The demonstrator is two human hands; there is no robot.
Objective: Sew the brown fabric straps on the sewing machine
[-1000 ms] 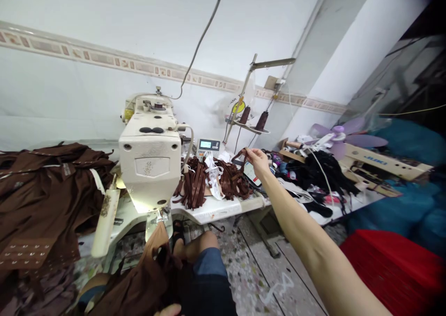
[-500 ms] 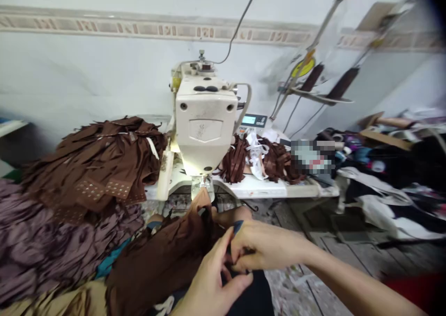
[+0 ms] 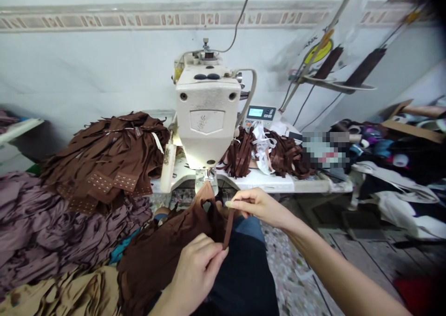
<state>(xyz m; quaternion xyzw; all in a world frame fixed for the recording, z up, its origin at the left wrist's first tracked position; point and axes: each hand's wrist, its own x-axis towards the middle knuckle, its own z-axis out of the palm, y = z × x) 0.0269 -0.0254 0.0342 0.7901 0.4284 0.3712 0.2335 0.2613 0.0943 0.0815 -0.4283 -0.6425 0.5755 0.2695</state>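
Between my two hands a narrow brown strap is stretched. My left hand pinches its lower end above my lap, and my right hand pinches the upper end between thumb and fingers. Just left of the strap, a brown garment drapes over my legs. Its narrow, lighter tip runs up under the presser foot of the cream sewing machine. Whether the strap joins the garment I cannot tell.
Brown garment pieces with rows of metal fasteners are heaped left of the machine. Mauve fabric and tan fabric lie nearer me. Bundled brown straps rest right of the needle, by a control panel. Thread cones stand behind.
My hands were close together over my lap. Now my right hand has moved up and away from my left, and the brown strap shows taut between them. The view has shifted slightly.
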